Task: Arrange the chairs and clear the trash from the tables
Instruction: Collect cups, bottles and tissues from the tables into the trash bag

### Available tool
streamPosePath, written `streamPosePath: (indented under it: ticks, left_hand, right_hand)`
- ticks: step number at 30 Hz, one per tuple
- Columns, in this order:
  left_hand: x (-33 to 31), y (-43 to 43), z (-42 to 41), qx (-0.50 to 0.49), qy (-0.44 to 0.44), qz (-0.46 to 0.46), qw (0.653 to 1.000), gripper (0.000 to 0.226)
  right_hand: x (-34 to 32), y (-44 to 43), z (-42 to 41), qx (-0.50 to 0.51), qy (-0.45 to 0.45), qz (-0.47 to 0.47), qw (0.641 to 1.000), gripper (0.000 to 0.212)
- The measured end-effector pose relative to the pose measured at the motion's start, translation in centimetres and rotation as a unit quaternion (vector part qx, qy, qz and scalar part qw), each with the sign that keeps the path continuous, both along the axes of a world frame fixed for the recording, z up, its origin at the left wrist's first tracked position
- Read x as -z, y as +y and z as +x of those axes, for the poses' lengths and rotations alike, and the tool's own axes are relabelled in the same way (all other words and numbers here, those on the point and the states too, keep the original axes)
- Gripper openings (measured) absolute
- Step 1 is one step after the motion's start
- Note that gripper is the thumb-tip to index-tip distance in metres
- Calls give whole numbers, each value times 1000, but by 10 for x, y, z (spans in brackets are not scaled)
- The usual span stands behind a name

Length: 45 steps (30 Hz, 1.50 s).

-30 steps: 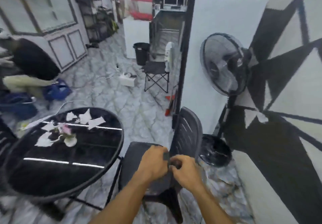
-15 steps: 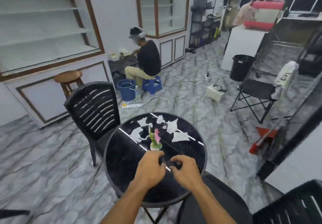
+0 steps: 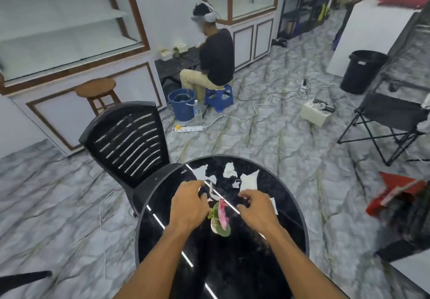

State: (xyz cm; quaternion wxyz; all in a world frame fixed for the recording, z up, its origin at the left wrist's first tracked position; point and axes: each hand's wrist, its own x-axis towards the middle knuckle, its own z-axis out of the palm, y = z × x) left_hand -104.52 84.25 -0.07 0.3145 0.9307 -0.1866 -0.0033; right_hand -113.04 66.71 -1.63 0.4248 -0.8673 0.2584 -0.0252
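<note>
Torn white paper scraps (image 3: 248, 179) lie scattered over the far half of the round black tabletop (image 3: 232, 266), most of them just beyond both hands. One narrow scrap (image 3: 210, 188) sits right at the left hand's fingertips, and another (image 3: 273, 205) shows at the right hand's outer side, partly hidden under it.

The left hand (image 3: 189, 202) is over the middle of the tabletop with its fingers curled downward; the tips are hidden, so I cannot tell if it grips anything. The right hand (image 3: 256, 208) hovers beside it, a little nearer the right edge, with its fingers loosely bent and nothing seen between them. Between the two hands stands a small pot (image 3: 220, 225) with a pink flower, close to both wrists.

A black slatted chair (image 3: 125, 142) stands at the table's far left edge, its seat against the rim and its back turned away from the table. Farther off on the marble floor, a black folding chair (image 3: 391, 115) stands to the right, well apart from the table, with a black bin (image 3: 363, 70) behind it. A person (image 3: 216, 59) sits on a blue stool (image 3: 220, 98) by the wall cabinets, a blue bucket (image 3: 181, 104) beside them, and a wooden stool (image 3: 96, 89) stands to the left.
</note>
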Motion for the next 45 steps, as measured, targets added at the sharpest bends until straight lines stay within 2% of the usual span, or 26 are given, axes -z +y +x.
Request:
streamPosePath:
  ticks: [4,9,12,16,19,22,25,27,28,29,33,35,37,39,42,43,45]
  left_hand:
    - [45,5,49,-27,48,27,998,40]
    - [111,2,97,22,142,188,972,71]
    - [136,-5,113,18,201,194,960,87]
    - [156,-24,127,70,169,181,966,110]
    - [161,-45,141,117,148,179,965,123]
    - [162,-62,156,159,184,201,949,112]
    - [162,-68,162,201,214,167,941,65]
    - [168,-68,162,224,203,120,946,37]
    - [171,-67,160,230,194,98,949,34]
    - [174,-68,160,229,193,76,951,41]
    - [173,-75,171,203,224,31,953,110]
    - [174,-81,181,223,218,54,949,125]
    - [176,-87,189,240,208,102,943,117]
    - [181,-89,191,254,201,113,939,88]
    - [183,-86,186,258,206,95,939,44]
    - [182,-85,183,255,212,94,939,36]
    - [180,-83,178,252,218,103,937,37]
  right_hand:
    - [37,-21,22,46,90,-21,995,22]
    - [89,-29,52,71,160,-51,983,57]
    - [115,-28,74,108,215,-63,969,85]
    - [132,-28,105,122,208,-107,965,97]
    - [136,-32,128,77,209,-141,965,97]
    - [140,-37,147,3,222,-180,958,81]
    - [144,-34,158,-31,192,-184,964,52]
    - [146,-31,162,-25,154,-163,974,42]
    - [146,-31,163,-22,140,-156,978,43]
    - [144,-31,164,-22,128,-147,981,50]
    - [139,-35,172,-23,117,-82,989,95]
    - [138,-41,178,-52,142,-73,986,101]
    - [140,-46,182,-88,178,-78,977,93]
    - [145,-47,182,-89,186,-78,975,78]
    - [153,-42,176,-32,152,-54,986,55]
    - [155,-41,173,-15,148,-46,988,49]
    - [154,-38,168,2,144,-52,988,41]
